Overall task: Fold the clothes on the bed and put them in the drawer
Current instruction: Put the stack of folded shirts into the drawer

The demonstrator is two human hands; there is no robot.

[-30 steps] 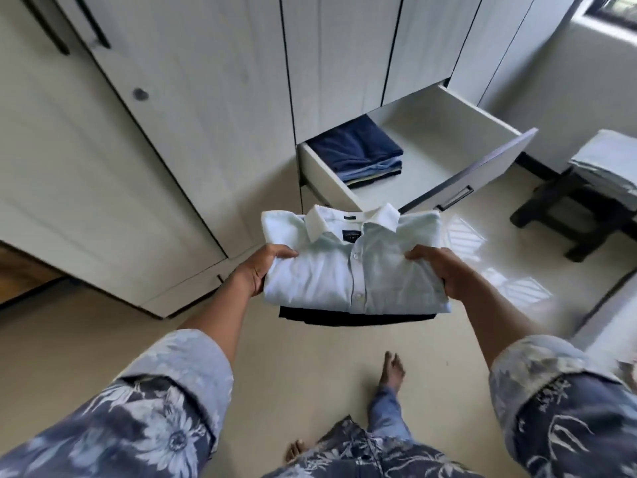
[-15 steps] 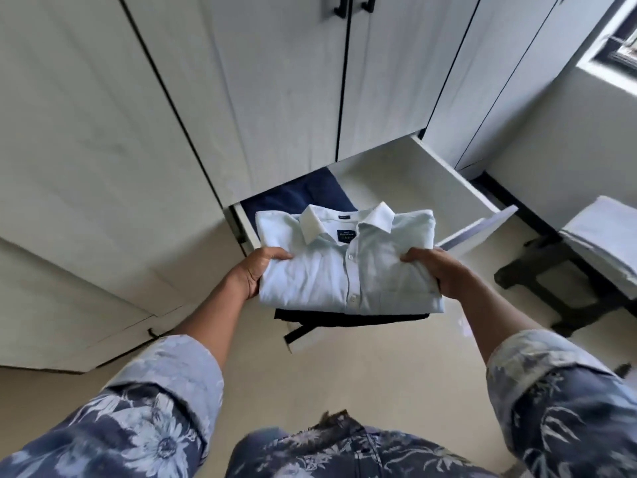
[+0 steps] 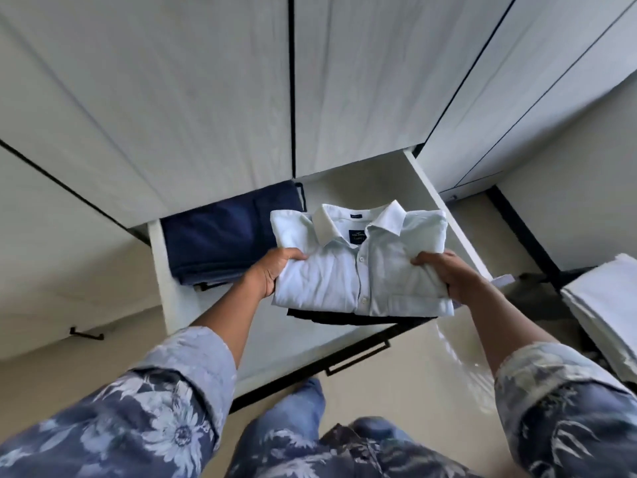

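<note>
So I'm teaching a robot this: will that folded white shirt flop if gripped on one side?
Probably floppy: left hand and right hand support the white shirt at both sides. Smooth cloth: the dark garment protruding beneath might slip out.

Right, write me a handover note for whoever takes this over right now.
Left hand: grips the left edge of the folded white shirt.
Right hand: grips its right edge.
A dark folded garment rides under the shirt; both are held over the open drawer, right of the navy stack already inside.
Done: pile folded, navy stack stowed.
Left: set the pile down, let go; bed is out of view.
</note>
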